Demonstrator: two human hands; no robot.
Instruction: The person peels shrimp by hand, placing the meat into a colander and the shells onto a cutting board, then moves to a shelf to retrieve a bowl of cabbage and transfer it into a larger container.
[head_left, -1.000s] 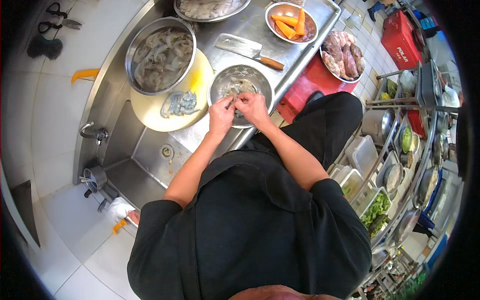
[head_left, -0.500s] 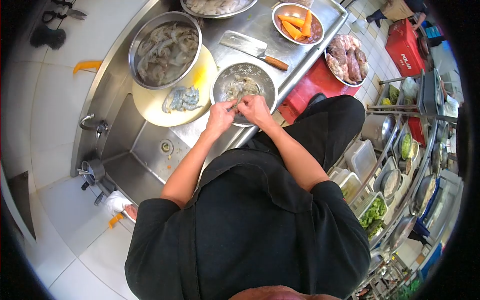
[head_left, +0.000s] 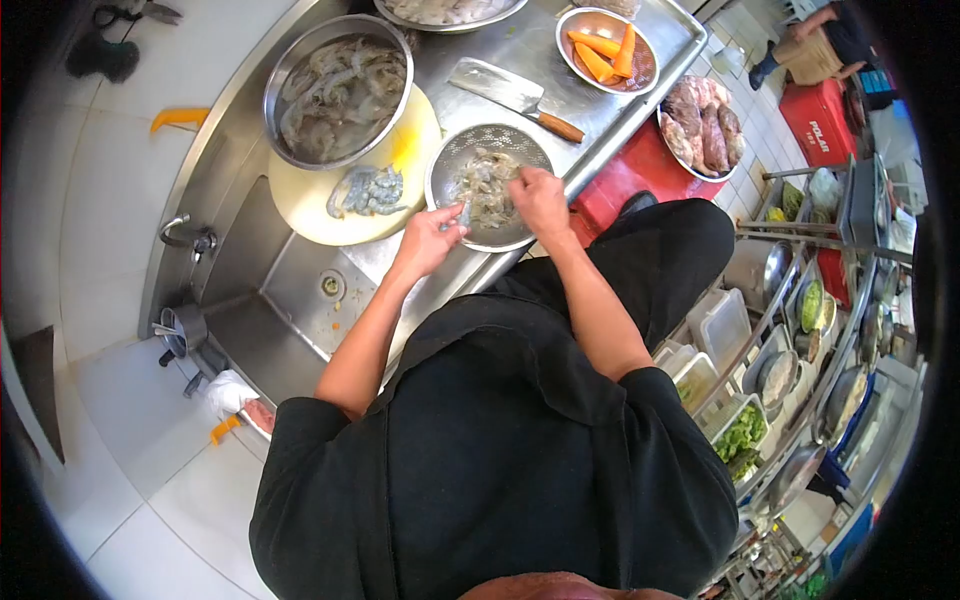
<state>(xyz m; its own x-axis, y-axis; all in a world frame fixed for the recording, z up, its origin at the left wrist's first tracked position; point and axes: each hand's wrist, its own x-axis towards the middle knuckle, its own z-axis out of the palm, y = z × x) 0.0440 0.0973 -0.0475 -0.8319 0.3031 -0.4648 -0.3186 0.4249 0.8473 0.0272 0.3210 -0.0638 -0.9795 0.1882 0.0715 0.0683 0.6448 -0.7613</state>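
Note:
My left hand [head_left: 428,243] pinches a small greyish shrimp [head_left: 464,213] at the near-left rim of a perforated metal colander [head_left: 440,170]. Over the colander's right side is my right hand [head_left: 541,203], fingers closed; whatever may be in them is hidden. Pale shrimp shells or pieces [head_left: 490,185] lie in the colander. To its left, a pile of bluish-grey shrimp [head_left: 368,190] rests on a round, yellowish cutting board [head_left: 305,215]. A large metal bowl [head_left: 268,105] of whole shrimp in liquid stands on the board's far part.
A cleaver [head_left: 498,86] lies beyond the colander, near a basket [head_left: 572,22] of carrot pieces. The sink [head_left: 290,290] is at left. Right of the counter, a bowl of meat [head_left: 705,125] sits on a red surface [head_left: 640,165]. Shelves [head_left: 790,235] stand farther right; another person [head_left: 815,45] is behind.
My hands have moved apart: the right went up and right over the colander, the left slightly left with the shrimp. At the back, the other person has come further into view.

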